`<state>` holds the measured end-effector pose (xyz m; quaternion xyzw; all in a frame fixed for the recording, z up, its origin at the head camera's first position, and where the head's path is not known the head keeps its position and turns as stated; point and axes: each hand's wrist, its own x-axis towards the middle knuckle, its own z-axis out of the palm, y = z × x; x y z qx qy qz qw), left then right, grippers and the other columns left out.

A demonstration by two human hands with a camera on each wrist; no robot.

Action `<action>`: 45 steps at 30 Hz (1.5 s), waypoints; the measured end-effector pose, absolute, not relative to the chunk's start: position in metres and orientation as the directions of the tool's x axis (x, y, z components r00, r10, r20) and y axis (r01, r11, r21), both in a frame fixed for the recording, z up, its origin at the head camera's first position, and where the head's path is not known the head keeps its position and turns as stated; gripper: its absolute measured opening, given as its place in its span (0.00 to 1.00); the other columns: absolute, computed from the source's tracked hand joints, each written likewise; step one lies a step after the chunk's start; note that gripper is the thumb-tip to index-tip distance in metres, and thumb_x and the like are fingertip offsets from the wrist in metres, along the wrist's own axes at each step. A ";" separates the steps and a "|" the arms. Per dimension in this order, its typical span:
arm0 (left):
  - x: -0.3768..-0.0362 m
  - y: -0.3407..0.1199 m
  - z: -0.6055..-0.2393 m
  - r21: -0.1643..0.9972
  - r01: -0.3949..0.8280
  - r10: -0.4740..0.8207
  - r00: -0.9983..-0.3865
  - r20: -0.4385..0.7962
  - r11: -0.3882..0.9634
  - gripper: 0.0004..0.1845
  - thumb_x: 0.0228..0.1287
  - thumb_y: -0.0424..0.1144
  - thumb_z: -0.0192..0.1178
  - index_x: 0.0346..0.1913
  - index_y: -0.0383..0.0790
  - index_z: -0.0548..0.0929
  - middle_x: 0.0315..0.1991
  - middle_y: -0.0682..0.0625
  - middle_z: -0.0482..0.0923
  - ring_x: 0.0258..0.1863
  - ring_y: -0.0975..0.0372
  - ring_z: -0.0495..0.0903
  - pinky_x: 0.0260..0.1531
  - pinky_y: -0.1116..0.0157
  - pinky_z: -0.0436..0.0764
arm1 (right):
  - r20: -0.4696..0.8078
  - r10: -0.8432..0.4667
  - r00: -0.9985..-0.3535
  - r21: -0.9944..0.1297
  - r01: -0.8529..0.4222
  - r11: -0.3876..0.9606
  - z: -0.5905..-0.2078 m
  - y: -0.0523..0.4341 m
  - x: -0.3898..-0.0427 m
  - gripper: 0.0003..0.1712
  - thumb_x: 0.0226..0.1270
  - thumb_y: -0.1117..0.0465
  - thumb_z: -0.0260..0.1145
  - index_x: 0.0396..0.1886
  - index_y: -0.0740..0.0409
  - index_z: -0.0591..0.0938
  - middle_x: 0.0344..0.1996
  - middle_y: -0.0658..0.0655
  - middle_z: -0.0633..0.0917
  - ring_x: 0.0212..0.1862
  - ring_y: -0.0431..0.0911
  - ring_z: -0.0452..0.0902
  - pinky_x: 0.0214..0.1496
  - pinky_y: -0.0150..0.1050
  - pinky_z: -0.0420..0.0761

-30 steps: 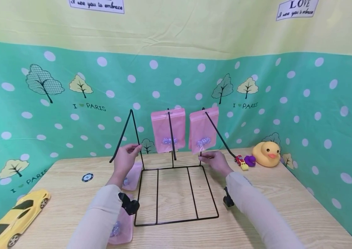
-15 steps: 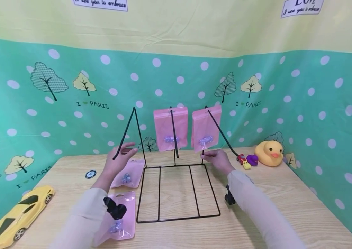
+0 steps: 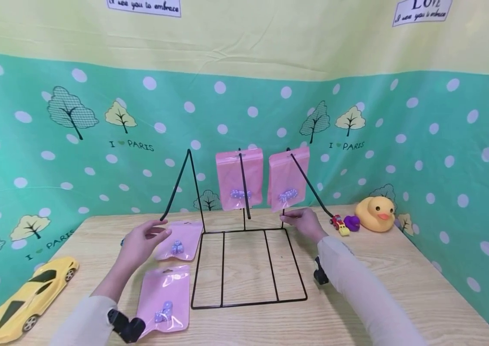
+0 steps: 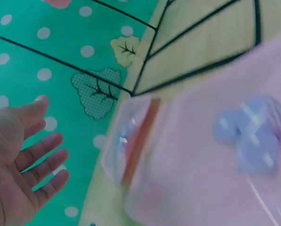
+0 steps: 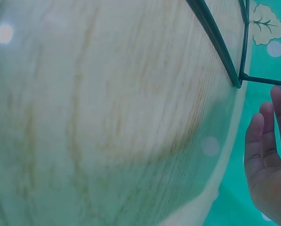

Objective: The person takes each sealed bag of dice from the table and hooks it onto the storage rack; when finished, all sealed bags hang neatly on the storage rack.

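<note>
The left hand [image 3: 142, 240] hovers with fingers spread, grasping nothing, just left of a pink pouch [image 3: 179, 240] lying flat on the table [image 3: 400, 288]. The right hand [image 3: 307, 222], fingers loose, reaches the wire rack [image 3: 244, 264] beneath 2 hanging pouches [image 3: 287, 178].

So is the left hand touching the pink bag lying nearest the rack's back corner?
Apart. The left wrist view shows the left hand open, with green backdrop between its fingers and the pink bag.

Wooden table [image 3: 400, 283] occupied by black wire rack [image 3: 244, 269], two pink pouches [image 3: 164, 305], yellow toy car [image 3: 28, 300], rubber duck [image 3: 374, 214], small toy vehicle [image 3: 339, 224], round chip [image 3: 122, 241].
</note>
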<state>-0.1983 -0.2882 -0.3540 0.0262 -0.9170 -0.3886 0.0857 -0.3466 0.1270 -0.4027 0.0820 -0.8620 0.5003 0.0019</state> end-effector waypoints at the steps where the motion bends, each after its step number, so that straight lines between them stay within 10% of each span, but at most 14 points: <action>1: -0.195 -0.291 -0.356 0.717 0.013 -0.118 -0.984 0.132 0.697 0.30 0.74 0.48 0.61 0.68 0.31 0.73 0.57 0.32 0.80 0.56 0.40 0.80 0.55 0.45 0.79 | 0.080 -0.136 -0.988 -0.862 -0.137 0.487 -0.402 0.127 -0.346 0.16 0.70 0.57 0.71 0.50 0.63 0.88 0.47 0.60 0.89 0.47 0.49 0.84 0.48 0.47 0.83; 21: -0.163 -0.328 -0.396 0.636 -0.154 -0.110 -0.988 -0.108 0.756 0.28 0.62 0.53 0.72 0.51 0.30 0.81 0.38 0.47 0.81 0.38 0.55 0.77 0.36 0.61 0.75 | 0.066 -0.126 -0.990 -0.873 -0.118 0.474 -0.402 0.128 -0.345 0.16 0.70 0.56 0.71 0.50 0.63 0.88 0.46 0.60 0.89 0.47 0.51 0.84 0.46 0.44 0.82; 45: -0.158 -0.323 -0.415 0.531 0.021 0.010 -1.000 0.023 0.847 0.20 0.51 0.43 0.79 0.42 0.41 0.81 0.30 0.52 0.76 0.31 0.59 0.72 0.34 0.60 0.73 | 0.077 -0.153 -0.985 -0.856 -0.144 0.497 -0.406 0.130 -0.347 0.16 0.70 0.55 0.71 0.50 0.61 0.88 0.46 0.59 0.89 0.53 0.55 0.84 0.60 0.53 0.79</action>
